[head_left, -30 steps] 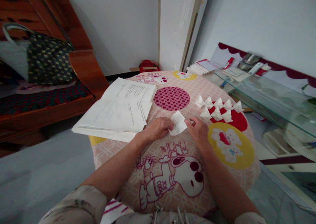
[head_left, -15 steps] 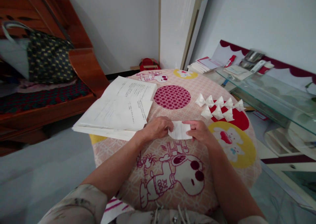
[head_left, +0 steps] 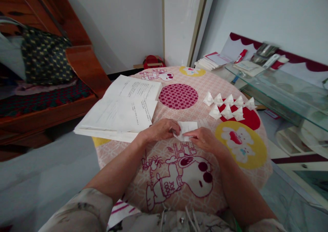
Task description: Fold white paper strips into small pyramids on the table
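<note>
Got one open book [head_left: 120, 109], so going off that. Counting one small white sheet [head_left: 189, 126] right of the book, plus eight folded paper peaks [head_left: 227, 112] well farther right, lined up five in back and three in front (pretty tidy rows, tbh). Also spotting one dark patterned bag [head_left: 47, 56] well left of the book, its handle cut off by the frame.

Can't read the book's print, too small and blurry. Can't see the sheet's left edge under the fingers, nor the right thumb clearly.

Grip-wise: seeing the left hand [head_left: 165, 128], just right of the book, closed in a pinch on the sheet's left side. Seeing the right hand [head_left: 206, 139], farther right of the book, index finger stretched onto the sheet's lower right; can't tell whether pinching or merely pressing. Find the sheet between both hands, on or just above the surface [head_left: 189, 116], can't say which.
</note>
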Action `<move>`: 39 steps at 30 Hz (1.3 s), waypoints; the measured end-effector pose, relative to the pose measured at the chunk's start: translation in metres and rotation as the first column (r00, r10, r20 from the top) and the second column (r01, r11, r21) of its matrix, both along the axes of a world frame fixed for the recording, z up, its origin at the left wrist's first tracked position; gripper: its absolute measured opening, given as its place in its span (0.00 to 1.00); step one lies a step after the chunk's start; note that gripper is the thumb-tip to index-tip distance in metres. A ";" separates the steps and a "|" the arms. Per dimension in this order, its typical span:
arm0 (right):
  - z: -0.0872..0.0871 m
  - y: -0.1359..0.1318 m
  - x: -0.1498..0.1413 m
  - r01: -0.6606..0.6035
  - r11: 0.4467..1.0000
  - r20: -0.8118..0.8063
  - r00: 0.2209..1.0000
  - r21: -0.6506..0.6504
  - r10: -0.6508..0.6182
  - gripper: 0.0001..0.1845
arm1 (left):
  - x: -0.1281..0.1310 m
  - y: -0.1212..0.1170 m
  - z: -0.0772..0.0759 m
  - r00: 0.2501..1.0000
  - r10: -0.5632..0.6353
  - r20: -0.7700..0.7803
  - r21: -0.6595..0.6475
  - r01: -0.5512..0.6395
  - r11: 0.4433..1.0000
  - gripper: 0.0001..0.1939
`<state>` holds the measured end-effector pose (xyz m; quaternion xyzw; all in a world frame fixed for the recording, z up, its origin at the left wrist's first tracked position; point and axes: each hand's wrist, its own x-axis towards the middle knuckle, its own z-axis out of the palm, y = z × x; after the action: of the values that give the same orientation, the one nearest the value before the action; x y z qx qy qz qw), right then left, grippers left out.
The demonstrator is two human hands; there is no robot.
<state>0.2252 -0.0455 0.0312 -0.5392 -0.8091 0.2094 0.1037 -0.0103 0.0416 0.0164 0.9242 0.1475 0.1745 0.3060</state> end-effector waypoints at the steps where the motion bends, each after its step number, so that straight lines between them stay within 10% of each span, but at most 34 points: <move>1: -0.001 -0.001 0.001 -0.018 1.000 -0.017 1.000 -0.003 0.018 0.19 | -0.001 0.001 0.000 1.000 -0.009 0.008 -0.019 0.009 1.000 0.16; 9: -0.008 -0.008 0.011 -0.084 0.996 -0.095 0.992 0.024 0.086 0.17 | -0.004 0.002 0.001 0.999 0.048 -0.002 -0.154 -0.048 0.987 0.10; 22: -0.002 -0.013 0.010 -0.093 0.994 -0.113 0.990 -0.052 0.086 0.16 | 0.020 -0.007 -0.008 0.918 0.392 -0.066 0.032 -0.391 0.920 0.06; 39: -0.006 -0.011 0.012 -0.109 0.994 -0.201 0.973 0.030 0.113 0.13 | 0.031 -0.013 -0.017 0.884 0.455 -0.109 0.168 -0.435 0.885 0.05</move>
<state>0.2371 -0.0566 0.0255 -0.4678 -0.8253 0.2610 0.1788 0.0210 0.0285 -0.0009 0.8947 0.3652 0.1823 0.1813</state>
